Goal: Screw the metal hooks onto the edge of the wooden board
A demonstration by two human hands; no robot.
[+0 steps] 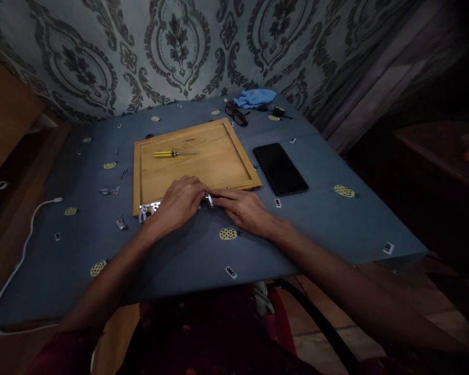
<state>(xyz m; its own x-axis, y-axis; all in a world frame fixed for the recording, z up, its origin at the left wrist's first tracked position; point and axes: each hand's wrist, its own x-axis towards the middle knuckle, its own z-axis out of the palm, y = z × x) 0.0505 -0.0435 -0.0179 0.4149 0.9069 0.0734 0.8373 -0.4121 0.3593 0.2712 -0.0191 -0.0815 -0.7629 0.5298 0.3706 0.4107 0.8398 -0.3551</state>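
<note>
A framed wooden cabinet door (187,174) lies flat on the table, a screwdriver (175,153) with a yellow and black handle resting on it. At the door's near edge, my left hand (182,200) is closed with its fingers bent over a metal hinge (208,199), mostly hidden. From the other side my right hand (244,208) meets it, fingers pressed together and their tips at the same hinge. More silver hinge parts (148,209) sit on the near left corner of the door, beside my left wrist.
Loose metal hinge pieces (110,191) and a small bracket (121,223) lie to the left. A black phone (280,169) is right of the door. Glasses (236,113) and a blue cloth (255,98) sit at the back. A white cable (32,229) runs along the left side.
</note>
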